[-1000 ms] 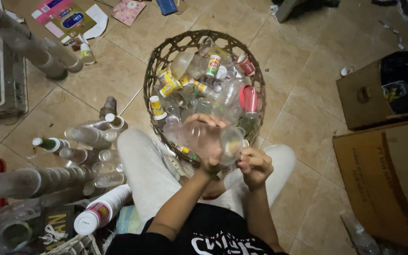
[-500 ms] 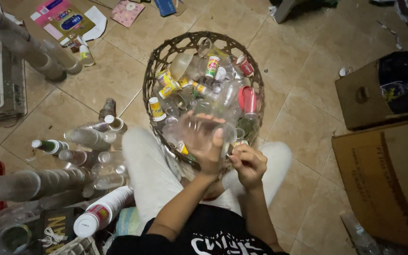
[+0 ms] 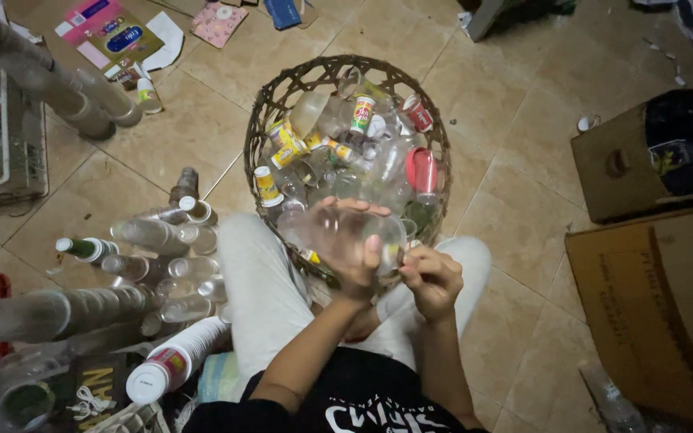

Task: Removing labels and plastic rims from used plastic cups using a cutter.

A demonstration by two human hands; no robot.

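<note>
A left hand [image 3: 354,256] grips a clear, crumpled plastic cup [image 3: 338,228] above a woven basket [image 3: 270,108]. The right hand [image 3: 433,277] pinches its rim.

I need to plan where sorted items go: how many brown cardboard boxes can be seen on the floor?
2. One open cardboard box with dark contents sits at the right, beyond the basket. A larger cardboard box lies nearer, at the right edge. Others may be hidden outside the view.

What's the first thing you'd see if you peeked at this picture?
The round woven basket heaped with clear plastic cups and small bottles sits mid-floor. Right in front of it, the left hand grips a clear plastic cup while the right hand picks at its rim. Stacked clear cups lie at left.
</note>
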